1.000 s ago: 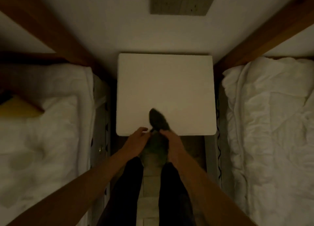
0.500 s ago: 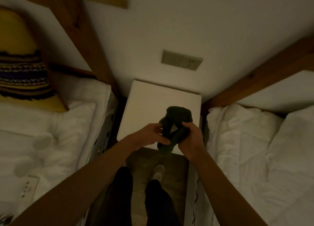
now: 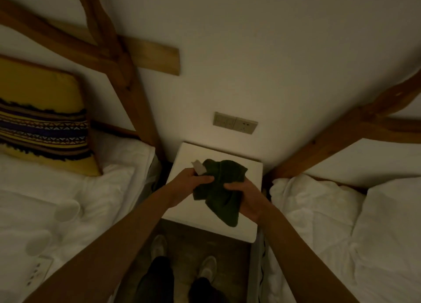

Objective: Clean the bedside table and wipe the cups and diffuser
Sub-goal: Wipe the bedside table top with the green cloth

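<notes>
Both hands, left and right, grip cloth above bare tabletop; cups sit on left bed, apparently unwiped; diffuser not identifiable

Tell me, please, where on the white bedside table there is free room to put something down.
The white square bedside table shows bare top along the wall edge, below the beige wall sockets, and at its front-right corner. The middle is hidden by the dark green cloth, gripped by the left hand and right hand.
</notes>
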Action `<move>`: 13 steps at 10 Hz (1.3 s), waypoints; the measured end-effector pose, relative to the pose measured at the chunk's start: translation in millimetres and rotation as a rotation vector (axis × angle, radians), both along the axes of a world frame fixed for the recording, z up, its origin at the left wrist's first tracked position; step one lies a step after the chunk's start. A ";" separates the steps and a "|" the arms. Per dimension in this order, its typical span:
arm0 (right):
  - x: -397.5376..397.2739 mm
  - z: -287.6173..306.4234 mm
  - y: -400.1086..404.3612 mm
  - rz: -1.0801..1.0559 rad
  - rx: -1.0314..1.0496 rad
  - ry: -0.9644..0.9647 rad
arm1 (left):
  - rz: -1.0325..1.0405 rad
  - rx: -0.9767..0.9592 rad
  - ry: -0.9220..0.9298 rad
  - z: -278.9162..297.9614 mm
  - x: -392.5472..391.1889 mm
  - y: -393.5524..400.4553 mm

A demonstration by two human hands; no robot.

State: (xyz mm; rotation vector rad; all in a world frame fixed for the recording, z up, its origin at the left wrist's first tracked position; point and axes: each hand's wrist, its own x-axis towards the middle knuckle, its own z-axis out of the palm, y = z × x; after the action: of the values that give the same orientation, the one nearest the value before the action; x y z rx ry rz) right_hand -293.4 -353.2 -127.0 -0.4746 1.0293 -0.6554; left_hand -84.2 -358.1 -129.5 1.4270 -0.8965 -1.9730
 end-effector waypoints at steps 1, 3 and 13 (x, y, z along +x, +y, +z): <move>-8.5 -7.6 -4.1 0.111 -0.025 0.023 | 0.024 -0.035 -0.030 1.8 0.9 -1.7; -23.0 5.1 -12.8 0.249 0.047 0.086 | -0.007 -0.165 -0.188 -3.6 12.2 -0.7; 2.1 42.7 -22.3 0.409 -0.636 0.609 | 0.272 -0.144 0.254 33.4 55.4 30.3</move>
State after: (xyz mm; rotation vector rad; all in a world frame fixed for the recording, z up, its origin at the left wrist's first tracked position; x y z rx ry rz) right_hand -291.3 -375.5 -84.2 -1.4674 1.2266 -0.4616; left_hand -28.8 -327.8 -96.1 1.1215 -0.6772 -1.7959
